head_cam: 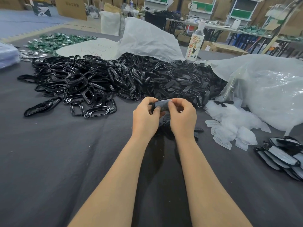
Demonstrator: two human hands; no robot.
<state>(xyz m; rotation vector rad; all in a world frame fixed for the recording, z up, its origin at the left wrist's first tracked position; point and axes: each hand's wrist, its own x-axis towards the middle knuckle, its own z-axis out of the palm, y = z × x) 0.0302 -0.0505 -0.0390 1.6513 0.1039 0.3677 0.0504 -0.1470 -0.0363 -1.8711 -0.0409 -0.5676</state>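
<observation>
My left hand [145, 117] and my right hand [182, 117] meet over the dark cloth, both curled round one small black plastic part [162, 104] with a greyish clear film over it. Fingers and thumbs of both hands pinch its ends. Behind it lies a big heap of glossy black frames [78, 82] and a heap of flat black ribbed pieces [178, 81]. A few loose black pieces [198, 129] lie under and beside my right wrist.
Small clear plastic bags [232, 126] lie at the right, with a stack of bagged finished parts [285, 156] near the right edge. Large white plastic sacks [270, 89] spill behind. A bottle [195, 41] stands at the back. Green circuit boards [54, 41] and metal discs [31, 54] lie far left.
</observation>
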